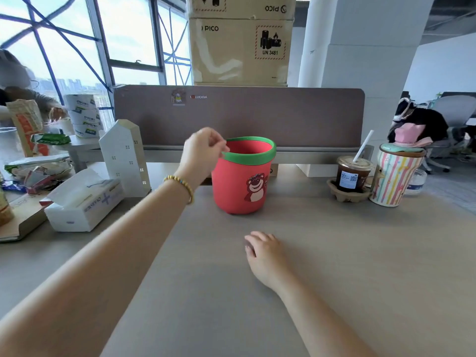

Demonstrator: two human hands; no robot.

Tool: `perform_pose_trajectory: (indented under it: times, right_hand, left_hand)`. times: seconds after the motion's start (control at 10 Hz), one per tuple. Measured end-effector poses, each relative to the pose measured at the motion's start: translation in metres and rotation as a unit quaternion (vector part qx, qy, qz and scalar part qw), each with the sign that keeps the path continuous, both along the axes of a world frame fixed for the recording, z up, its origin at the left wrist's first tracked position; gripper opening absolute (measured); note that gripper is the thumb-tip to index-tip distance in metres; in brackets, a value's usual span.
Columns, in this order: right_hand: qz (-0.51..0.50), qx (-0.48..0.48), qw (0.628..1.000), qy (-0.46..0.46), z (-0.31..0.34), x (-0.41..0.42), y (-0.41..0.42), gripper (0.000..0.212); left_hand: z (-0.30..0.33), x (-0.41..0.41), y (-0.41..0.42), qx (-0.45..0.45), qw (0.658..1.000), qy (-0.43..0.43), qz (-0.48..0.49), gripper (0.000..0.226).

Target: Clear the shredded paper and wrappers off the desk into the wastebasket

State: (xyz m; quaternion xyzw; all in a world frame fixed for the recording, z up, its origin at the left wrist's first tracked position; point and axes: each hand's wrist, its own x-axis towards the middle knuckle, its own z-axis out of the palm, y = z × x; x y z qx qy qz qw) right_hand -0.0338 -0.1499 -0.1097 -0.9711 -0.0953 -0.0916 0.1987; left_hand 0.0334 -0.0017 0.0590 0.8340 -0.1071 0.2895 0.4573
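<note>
While right hand (265, 253) rests flat, left hand (203, 153) hovers by wastebasket (242, 181) rim (fingers curled).

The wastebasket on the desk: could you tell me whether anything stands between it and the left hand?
Nothing visible does. The left hand is raised right at the green rim of the wastebasket, fingers pinched together; whether they hold anything cannot be told.

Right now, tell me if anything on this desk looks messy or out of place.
Yes: crumpled wrappers lie heaped at the far left edge, beside the tissue box. The desk around the red wastebasket looks tidy; nothing is spilled.
</note>
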Motion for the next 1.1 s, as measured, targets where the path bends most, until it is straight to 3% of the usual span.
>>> perform_pose_trajectory:
  times: [0.1, 0.3, 0.5, 0.7, 0.9, 1.1]
  right_hand:
    - [0.003, 0.0, 1.0, 0.005, -0.001, 0.004, -0.001, 0.037]
    - [0.01, 0.006, 1.0, 0.01, -0.001, 0.005, -0.004, 0.038]
    - [0.013, 0.005, 1.0, 0.013, -0.001, 0.004, -0.004, 0.038]
    - [0.015, 0.009, 1.0, 0.014, 0.0, 0.003, -0.005, 0.039]
    - [0.015, 0.006, 1.0, 0.014, 0.002, 0.001, -0.005, 0.039]
    - [0.009, 0.01, 1.0, 0.007, 0.001, 0.001, -0.005, 0.038]
  left_hand:
    - [0.026, 0.022, -0.016, 0.029, 0.999, -0.012, 0.024, 0.01]
    - [0.024, 0.057, -0.039, 0.148, 0.988, 0.009, 0.048, 0.017]
    - [0.016, 0.067, -0.05, 0.208, 0.976, 0.045, 0.049, 0.025]
    - [0.012, 0.064, -0.048, 0.227, 0.968, 0.075, 0.071, 0.04]
    - [0.008, 0.055, -0.045, 0.221, 0.971, 0.064, 0.057, 0.02]
    - [0.009, 0.03, -0.044, 0.168, 0.984, -0.006, 0.051, 0.023]
